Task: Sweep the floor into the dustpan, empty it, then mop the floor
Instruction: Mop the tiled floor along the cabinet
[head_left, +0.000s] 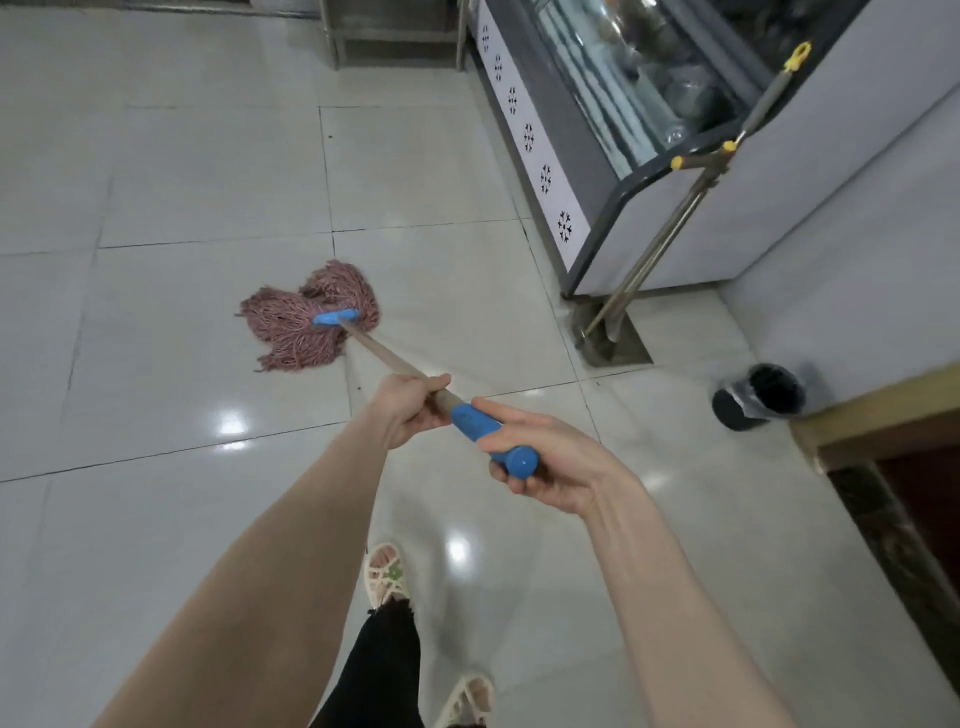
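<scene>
A mop with a pinkish string head and a blue clamp lies spread on the white tiled floor ahead of me. Its wooden handle runs back toward me and ends in a blue grip. My left hand grips the wooden shaft just ahead of the blue grip. My right hand holds the blue end of the handle, fingers curled round it. A long-handled dustpan with yellow fittings leans against the display counter at the right, its pan on the floor.
A glass display counter stands along the right. A small black bin sits on the floor by the right wall, beside a wooden door frame. A metal rack's legs stand at the far end. My sandalled feet are below.
</scene>
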